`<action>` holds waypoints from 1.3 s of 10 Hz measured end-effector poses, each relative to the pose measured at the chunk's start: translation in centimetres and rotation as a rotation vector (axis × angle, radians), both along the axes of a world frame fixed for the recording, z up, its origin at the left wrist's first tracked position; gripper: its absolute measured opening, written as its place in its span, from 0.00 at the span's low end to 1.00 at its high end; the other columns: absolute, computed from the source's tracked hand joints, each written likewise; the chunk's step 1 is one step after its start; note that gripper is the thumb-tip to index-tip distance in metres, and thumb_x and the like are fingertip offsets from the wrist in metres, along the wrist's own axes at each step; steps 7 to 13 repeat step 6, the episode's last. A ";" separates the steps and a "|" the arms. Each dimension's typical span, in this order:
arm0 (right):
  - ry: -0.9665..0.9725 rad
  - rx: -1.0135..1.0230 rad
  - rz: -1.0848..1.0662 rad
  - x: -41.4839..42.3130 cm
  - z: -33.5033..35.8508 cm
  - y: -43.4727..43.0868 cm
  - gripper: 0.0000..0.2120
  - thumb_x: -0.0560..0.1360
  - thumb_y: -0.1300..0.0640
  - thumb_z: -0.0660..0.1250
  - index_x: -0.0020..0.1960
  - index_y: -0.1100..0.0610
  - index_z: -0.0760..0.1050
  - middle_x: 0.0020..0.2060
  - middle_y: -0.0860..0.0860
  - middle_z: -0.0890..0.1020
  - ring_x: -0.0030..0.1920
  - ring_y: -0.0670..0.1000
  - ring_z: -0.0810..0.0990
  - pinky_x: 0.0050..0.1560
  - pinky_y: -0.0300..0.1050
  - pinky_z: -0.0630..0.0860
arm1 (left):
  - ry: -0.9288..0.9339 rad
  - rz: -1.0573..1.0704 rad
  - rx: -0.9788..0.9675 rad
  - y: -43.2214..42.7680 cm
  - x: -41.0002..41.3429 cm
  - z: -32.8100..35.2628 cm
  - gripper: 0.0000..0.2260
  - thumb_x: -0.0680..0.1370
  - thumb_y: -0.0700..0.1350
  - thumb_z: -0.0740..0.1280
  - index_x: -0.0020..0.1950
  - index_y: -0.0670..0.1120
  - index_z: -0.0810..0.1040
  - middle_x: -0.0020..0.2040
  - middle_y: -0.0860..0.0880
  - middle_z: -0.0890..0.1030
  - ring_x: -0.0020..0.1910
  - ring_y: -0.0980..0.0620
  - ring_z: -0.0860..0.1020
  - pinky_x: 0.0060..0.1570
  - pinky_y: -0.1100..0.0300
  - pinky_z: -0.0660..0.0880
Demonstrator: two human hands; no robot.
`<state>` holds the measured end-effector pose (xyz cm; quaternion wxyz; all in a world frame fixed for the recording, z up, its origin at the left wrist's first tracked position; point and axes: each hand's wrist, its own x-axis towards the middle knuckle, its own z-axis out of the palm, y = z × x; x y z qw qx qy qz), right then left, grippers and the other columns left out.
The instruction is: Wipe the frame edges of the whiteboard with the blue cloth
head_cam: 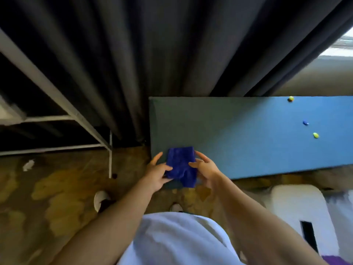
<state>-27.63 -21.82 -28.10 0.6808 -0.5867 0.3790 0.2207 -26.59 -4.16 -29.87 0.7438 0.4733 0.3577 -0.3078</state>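
Observation:
A folded dark blue cloth point(181, 166) is held between both hands in front of my body. My left hand point(156, 174) pinches its left edge, thumb over the front. My right hand point(206, 169) grips its right side with thumb and fingers. Behind the cloth stands a blue board point(248, 134), its lower left corner just beyond my hands, with three small magnets on it: yellow point(290, 98), blue point(305, 122) and yellow-green point(315, 135). The board's frame edge is blurred and hard to make out.
A dark grey curtain point(152, 64) hangs behind the board. A white metal rack frame point(76, 115) stands at the left on a worn brown floor point(47, 197). A white object point(299, 207) sits at the lower right. My shoes point(101, 201) are visible below.

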 end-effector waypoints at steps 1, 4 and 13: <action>0.056 0.051 0.066 0.3 -0.6 -2.2 0.26 0.78 0.70 0.62 0.73 0.52 0.68 0.66 0.54 0.77 0.62 0.59 0.79 0.63 0.61 0.76 | 0.083 0.091 -0.005 -1.1 -1.4 0.0 0.35 0.75 0.25 0.61 0.73 0.57 0.65 0.67 0.40 0.76 0.63 0.36 0.75 0.56 0.35 0.74; 0.009 -0.554 0.539 3.5 2.2 -3.9 0.18 0.76 0.63 0.60 0.63 0.55 0.77 0.59 0.58 0.80 0.56 0.58 0.80 0.58 0.48 0.77 | -0.138 -0.400 0.738 -0.2 -0.5 4.5 0.23 0.75 0.36 0.68 0.68 0.50 0.72 0.65 0.44 0.76 0.59 0.46 0.77 0.56 0.51 0.78; -0.434 -0.541 0.727 12.1 10.3 1.6 0.14 0.77 0.60 0.64 0.62 0.56 0.79 0.58 0.56 0.82 0.57 0.56 0.80 0.55 0.41 0.74 | -0.535 -0.521 1.075 1.8 7.4 13.7 0.23 0.75 0.53 0.69 0.69 0.51 0.72 0.64 0.45 0.78 0.60 0.44 0.78 0.60 0.52 0.76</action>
